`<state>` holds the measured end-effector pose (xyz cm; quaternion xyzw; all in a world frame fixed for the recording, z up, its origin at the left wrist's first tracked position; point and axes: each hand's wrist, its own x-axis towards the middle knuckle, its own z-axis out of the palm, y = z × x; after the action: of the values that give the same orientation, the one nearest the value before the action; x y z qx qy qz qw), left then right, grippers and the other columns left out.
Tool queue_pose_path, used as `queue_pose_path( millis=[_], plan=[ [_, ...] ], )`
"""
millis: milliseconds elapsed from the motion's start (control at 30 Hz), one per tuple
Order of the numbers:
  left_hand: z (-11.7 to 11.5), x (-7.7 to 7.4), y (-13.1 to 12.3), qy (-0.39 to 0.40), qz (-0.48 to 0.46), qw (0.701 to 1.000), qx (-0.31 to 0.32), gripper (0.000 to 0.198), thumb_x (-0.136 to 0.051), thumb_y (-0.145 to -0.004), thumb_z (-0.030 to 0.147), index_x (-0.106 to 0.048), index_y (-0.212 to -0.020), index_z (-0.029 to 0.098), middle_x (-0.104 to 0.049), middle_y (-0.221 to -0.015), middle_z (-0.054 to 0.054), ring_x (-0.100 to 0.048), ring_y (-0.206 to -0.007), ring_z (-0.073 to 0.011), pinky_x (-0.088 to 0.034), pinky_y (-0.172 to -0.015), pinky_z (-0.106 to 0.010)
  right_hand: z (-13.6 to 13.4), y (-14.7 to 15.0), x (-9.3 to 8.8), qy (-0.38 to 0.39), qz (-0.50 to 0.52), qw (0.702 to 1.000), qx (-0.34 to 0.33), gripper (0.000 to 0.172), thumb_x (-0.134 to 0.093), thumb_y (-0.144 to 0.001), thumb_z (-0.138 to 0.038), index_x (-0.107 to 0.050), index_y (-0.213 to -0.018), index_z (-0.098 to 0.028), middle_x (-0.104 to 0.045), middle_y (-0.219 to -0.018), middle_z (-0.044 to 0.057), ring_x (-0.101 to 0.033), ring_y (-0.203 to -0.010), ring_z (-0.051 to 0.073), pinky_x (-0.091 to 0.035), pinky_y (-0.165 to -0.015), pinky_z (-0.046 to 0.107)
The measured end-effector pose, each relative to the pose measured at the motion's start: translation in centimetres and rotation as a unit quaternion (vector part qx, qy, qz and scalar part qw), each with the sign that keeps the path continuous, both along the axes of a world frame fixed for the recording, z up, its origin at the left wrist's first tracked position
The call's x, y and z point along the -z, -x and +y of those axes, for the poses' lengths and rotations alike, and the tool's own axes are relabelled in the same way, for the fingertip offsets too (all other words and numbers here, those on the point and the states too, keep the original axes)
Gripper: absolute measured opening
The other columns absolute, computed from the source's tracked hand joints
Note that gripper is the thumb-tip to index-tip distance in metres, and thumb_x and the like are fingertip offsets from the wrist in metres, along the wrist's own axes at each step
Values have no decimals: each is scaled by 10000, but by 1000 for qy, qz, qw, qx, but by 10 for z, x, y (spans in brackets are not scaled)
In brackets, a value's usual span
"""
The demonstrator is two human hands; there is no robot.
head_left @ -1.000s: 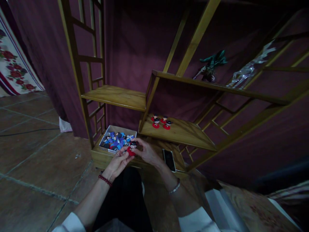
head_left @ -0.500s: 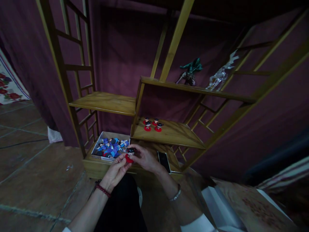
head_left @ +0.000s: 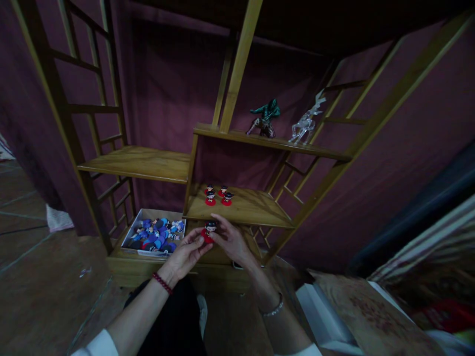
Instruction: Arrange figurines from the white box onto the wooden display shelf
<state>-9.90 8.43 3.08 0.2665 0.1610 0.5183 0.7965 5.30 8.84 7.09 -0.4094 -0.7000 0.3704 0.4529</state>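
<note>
A small figurine (head_left: pixel 210 228) with black hair and a red base is held between both hands, in front of the shelf unit. My left hand (head_left: pixel 188 253) pinches its red base from the left. The fingers of my right hand (head_left: pixel 229 241) are closed on its right side. Several like figurines (head_left: pixel 227 199) stand upright in a cluster on the middle shelf (head_left: pixel 256 210), just beyond my hands. To the left, a white box (head_left: pixel 130 228) holds many blue, purple and red figurines (head_left: pixel 159 236) lying in a heap.
A dark green statuette (head_left: pixel 265 118) and a clear deer-like figure (head_left: pixel 306 123) stand on the upper right shelf. The left shelf (head_left: pixel 139 162) juts out above the box. A phone-like object is mostly hidden behind my right forearm. A cardboard box (head_left: pixel 356 306) is at the lower right.
The view has shifted to the right, so the shelves appear further left. Both hands, still holding the figurine, are nearer the middle shelf, and my right forearm now covers most of the phone-like object.
</note>
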Motion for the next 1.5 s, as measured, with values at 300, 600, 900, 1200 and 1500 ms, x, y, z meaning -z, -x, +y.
queue_pose_path(
  millis=[300, 600, 900, 1200, 1500],
  plan=[
    [7, -10, -33, 16, 1, 1000, -1, 190, -652, -661, 70, -631, -839, 131, -626, -917, -38, -593, -845, -136, -455, -851, -319, -3, -24, -5, 16, 46, 997, 56, 451, -602, -714, -330, -500, -1144, -238, -629, -1026, 36, -584, -951, 173, -444, -878, 345],
    [14, -16, -50, 21, 2, 1000, 4, 157, -653, -658, 62, -638, -808, 106, -643, -877, -55, -600, -829, -136, -435, -888, -342, 7, -43, 5, 19, 88, 994, 64, 451, -619, -708, -333, -512, -1133, -230, -613, -1080, 48, -552, -1023, 183, -384, -950, 380],
    [19, -21, -66, 35, 5, 999, 0, 160, -660, -639, 50, -639, -791, 97, -648, -852, -59, -602, -816, -140, -436, -884, -352, 14, -56, 10, 22, 128, 988, 85, 426, -645, -683, -313, -541, -1093, -261, -626, -1065, 26, -555, -1018, 183, -382, -952, 376],
    [20, -20, -74, 30, 42, 999, -13, 130, -623, -675, 52, -621, -799, 90, -640, -866, -73, -602, -798, -139, -478, -807, -304, 14, -61, 12, 26, 123, 988, 93, 403, -643, -683, -318, -560, -1072, -252, -641, -1034, 24, -568, -992, 183, -401, -931, 365],
    [8, -28, -60, 39, 110, 991, -65, 110, -598, -678, 30, -602, -767, 94, -627, -803, -68, -600, -719, -130, -502, -749, -310, 15, -47, 23, 31, 125, 988, 84, 358, -650, -677, -337, -589, -1012, -226, -646, -1014, 37, -574, -976, 201, -408, -921, 389]
  ],
)
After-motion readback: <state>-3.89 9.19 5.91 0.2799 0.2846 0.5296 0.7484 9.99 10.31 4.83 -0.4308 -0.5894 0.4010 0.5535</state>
